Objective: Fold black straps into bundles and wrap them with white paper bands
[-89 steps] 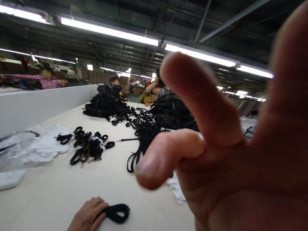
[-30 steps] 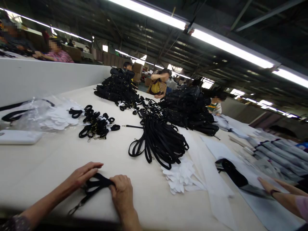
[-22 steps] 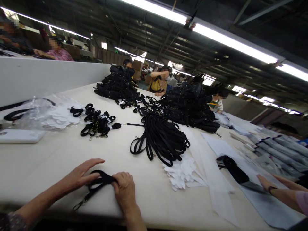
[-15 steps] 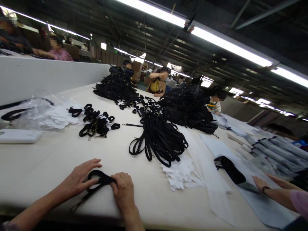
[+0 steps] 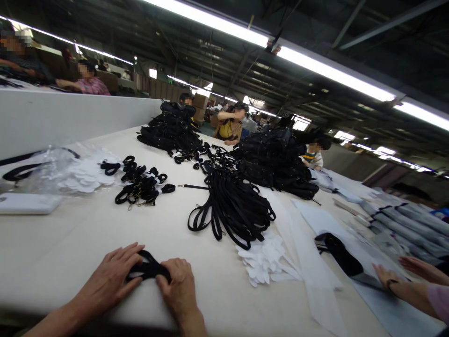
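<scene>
A black webbing strap [image 5: 150, 268], folded into loops, lies low over the near part of the table between my two hands. My left hand [image 5: 109, 277] takes its left end between the thumb and the fingers. At the other end my right hand [image 5: 180, 286] is closed round the gathered loops. The strap's metal clip is hidden now. Beyond my hands spreads a large bundle of long black straps [image 5: 238, 210]. To its left sits a heap of coiled straps [image 5: 140, 185] with brass-coloured clips and white wraps.
White cut pieces [image 5: 263, 260] lie beside the long straps, near white sheets [image 5: 298, 243]. A clear plastic bag [image 5: 56, 168] and a white phone-like slab [image 5: 30, 204] are at left. Black bags [image 5: 270, 159] are piled behind. At right, a co-worker's hands [image 5: 386, 278] touch a flat black item [image 5: 340, 255].
My left hand has moved in over the strap and its fingers have come down on the loops. The dangling clip end has gone out of sight. My right hand keeps its hold.
</scene>
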`<state>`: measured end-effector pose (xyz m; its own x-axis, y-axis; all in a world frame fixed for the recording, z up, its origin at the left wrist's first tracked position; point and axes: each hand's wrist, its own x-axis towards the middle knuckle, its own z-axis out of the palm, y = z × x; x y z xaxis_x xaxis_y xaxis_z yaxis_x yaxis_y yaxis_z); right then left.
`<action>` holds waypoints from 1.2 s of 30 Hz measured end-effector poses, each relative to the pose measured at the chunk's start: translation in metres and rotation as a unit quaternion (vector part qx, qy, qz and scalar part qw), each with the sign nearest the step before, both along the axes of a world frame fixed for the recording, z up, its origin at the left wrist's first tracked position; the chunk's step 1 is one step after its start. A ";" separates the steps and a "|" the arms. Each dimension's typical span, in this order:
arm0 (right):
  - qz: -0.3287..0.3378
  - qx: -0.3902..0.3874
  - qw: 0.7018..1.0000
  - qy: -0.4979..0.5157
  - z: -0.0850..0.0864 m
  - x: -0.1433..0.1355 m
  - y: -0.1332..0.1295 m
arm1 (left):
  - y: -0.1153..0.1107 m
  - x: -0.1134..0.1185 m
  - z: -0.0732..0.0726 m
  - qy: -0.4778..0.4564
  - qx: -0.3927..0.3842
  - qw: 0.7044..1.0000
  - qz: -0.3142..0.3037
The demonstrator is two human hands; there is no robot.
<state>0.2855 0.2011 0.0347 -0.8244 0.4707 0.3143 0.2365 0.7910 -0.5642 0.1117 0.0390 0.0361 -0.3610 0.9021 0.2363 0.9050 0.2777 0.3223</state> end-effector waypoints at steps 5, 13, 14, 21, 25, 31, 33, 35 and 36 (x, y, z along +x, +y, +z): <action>-0.003 -0.018 1.000 0.001 0.004 0.001 0.000 | -0.004 0.000 -0.015 -0.017 0.024 1.000 0.004; -0.025 0.002 1.000 -0.009 -0.003 -0.005 0.005 | -0.014 -0.001 -0.026 0.040 0.061 0.997 0.008; -0.027 0.009 1.000 -0.012 -0.004 -0.006 0.005 | -0.014 -0.002 -0.026 0.048 0.061 0.997 0.003; -0.043 0.018 0.999 0.013 -0.009 -0.004 0.004 | -0.019 -0.010 -0.029 0.075 0.066 0.995 0.019; -0.045 0.005 0.999 0.021 -0.011 -0.004 0.004 | -0.021 -0.007 -0.028 0.072 0.070 0.995 0.023; -0.048 -0.006 0.999 0.015 -0.010 -0.005 0.004 | -0.024 -0.007 -0.031 0.067 0.064 0.995 0.047; -0.050 -0.007 0.999 0.013 -0.008 -0.005 0.004 | -0.023 -0.008 -0.033 0.071 0.062 0.995 0.037; -0.046 -0.007 0.999 0.013 -0.007 -0.004 0.004 | -0.021 -0.007 -0.031 0.070 0.058 0.996 0.023; -0.044 -0.006 0.999 0.014 -0.006 -0.004 0.004 | -0.019 -0.006 -0.030 0.067 0.056 0.996 0.018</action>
<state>0.2813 0.2055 0.0283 -0.7703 0.5456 0.3302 0.2892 0.7603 -0.5816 0.1052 0.0203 0.0065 -0.3517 0.8539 0.3835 0.9318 0.2803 0.2305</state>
